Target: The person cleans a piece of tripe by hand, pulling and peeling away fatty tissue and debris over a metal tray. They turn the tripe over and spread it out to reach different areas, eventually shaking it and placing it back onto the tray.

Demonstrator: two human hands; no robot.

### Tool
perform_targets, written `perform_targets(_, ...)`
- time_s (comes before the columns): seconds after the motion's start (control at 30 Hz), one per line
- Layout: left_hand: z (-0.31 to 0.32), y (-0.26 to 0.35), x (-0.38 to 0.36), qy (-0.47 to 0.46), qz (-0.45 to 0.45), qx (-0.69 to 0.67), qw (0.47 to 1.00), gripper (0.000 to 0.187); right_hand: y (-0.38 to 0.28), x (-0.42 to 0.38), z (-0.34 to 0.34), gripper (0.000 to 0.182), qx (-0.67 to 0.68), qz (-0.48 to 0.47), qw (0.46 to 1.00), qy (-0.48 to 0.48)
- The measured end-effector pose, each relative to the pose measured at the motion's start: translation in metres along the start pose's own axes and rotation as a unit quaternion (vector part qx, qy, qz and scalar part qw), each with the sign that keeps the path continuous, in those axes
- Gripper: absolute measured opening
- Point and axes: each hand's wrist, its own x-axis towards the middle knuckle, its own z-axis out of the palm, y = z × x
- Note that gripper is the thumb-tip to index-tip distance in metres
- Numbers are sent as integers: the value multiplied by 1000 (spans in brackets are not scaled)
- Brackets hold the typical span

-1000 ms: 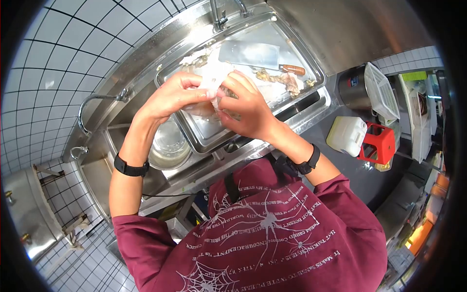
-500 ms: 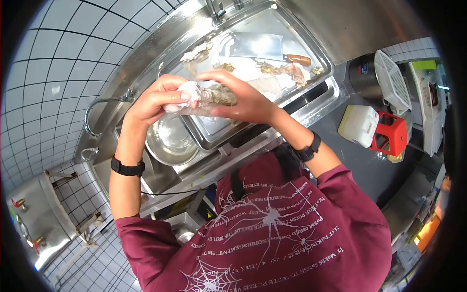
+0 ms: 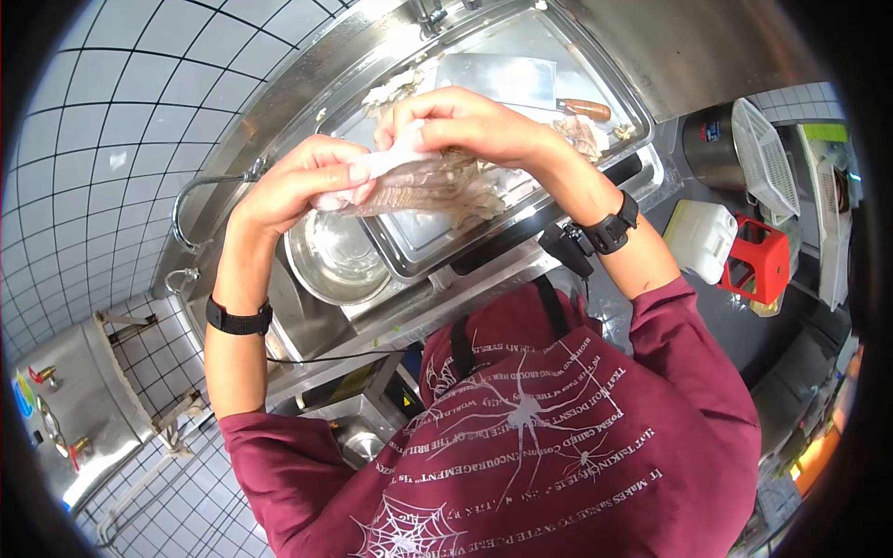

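A pale piece of raw meat (image 3: 423, 186), ridged and floppy like tripe, hangs between my hands above the front left edge of a metal tray (image 3: 409, 265). My left hand (image 3: 299, 182) is closed on its left end, thumb on top. My right hand (image 3: 470, 126) pinches a white fold along its upper edge. Behind them in the tray lies a cleaver (image 3: 507, 82) with a wooden handle, with whitish scraps (image 3: 395, 88) to its left. Another pale piece (image 3: 581, 137) rests near the handle, partly hidden by my right forearm.
A round metal bowl (image 3: 337, 265) sits in the sink below my left hand. Curved faucets (image 3: 181, 219) stand by the tiled wall at left. On the floor at right are a white jug (image 3: 699, 240), a red stool (image 3: 758, 260) and a large pot (image 3: 709, 149).
My right hand has moved from cupping the meat's right side up to its top edge and pinched it. The meat is now spread wider, with its ridged face showing.
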Motion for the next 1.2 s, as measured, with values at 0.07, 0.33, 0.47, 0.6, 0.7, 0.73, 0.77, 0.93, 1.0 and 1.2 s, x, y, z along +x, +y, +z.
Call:
perform_targets(0.07,1,-1,0,45,31,-1,999,31,-2,-3,0,15,29,22,999,1)
perform_targets(0.33,12,12,-4,32,-23,48,998,33,-4,8,10,18,48,16,999,-3)
perform_targets(0.47,15,12,-14,49,-55,85,994,34,-37,2,12,13,16,97,994,-43)
perform_targets(0.6,28,12,-28,65,5,78,995,34,-59,-13,0,19,-105,108,987,-52)
perform_targets(0.7,32,6,-34,99,21,59,993,32,-42,-26,-10,27,-4,66,997,-30)
perform_targets(0.73,32,1,-35,128,42,57,989,31,-44,-29,-12,29,40,58,997,-7)
perform_targets(0.77,30,-7,-35,113,60,50,991,32,-46,-32,-14,29,36,60,998,-6)
perform_targets(0.93,38,-20,-36,130,69,-5,989,33,-41,-43,-27,44,47,129,990,-32)
perform_targets(1.0,38,-27,-37,127,74,11,989,34,-39,-45,-26,45,31,123,992,-14)
perform_targets(1.2,42,-39,-34,142,101,-23,984,38,-19,-55,-38,43,110,66,991,31)
